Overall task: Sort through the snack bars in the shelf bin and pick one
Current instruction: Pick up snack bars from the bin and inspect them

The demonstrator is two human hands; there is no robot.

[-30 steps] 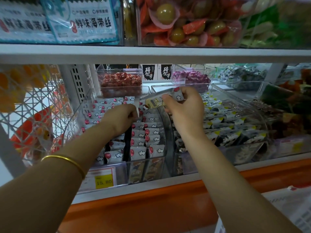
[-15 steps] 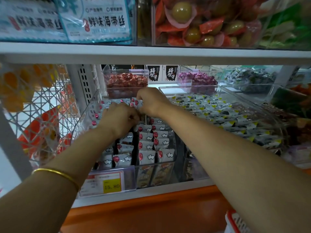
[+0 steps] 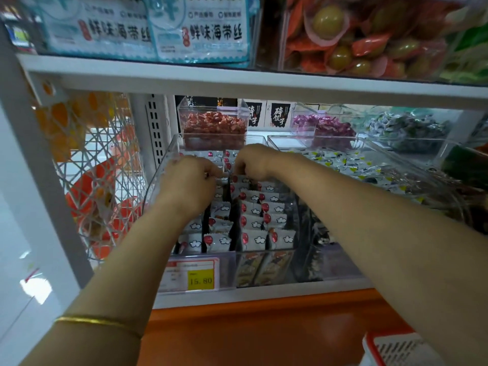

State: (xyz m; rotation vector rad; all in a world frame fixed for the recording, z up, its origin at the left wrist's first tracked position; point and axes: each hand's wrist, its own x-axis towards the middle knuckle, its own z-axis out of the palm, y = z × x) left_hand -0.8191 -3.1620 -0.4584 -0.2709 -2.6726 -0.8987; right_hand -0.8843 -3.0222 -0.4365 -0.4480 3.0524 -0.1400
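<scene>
Right hand now beside left hand — both grips tight on snack bars

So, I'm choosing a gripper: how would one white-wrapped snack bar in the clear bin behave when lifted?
Probably light: each snack bar is a small sealed pouch. Its film wrapper likely crinkles and slips. Packed upright in rows in the clear bin, neighbours may drag along.

The white shelf is carrying a clear shelf bin of snack bars beside a second clear bin; a tub of red sweets and a tub of purple sweets are standing behind them.
</scene>
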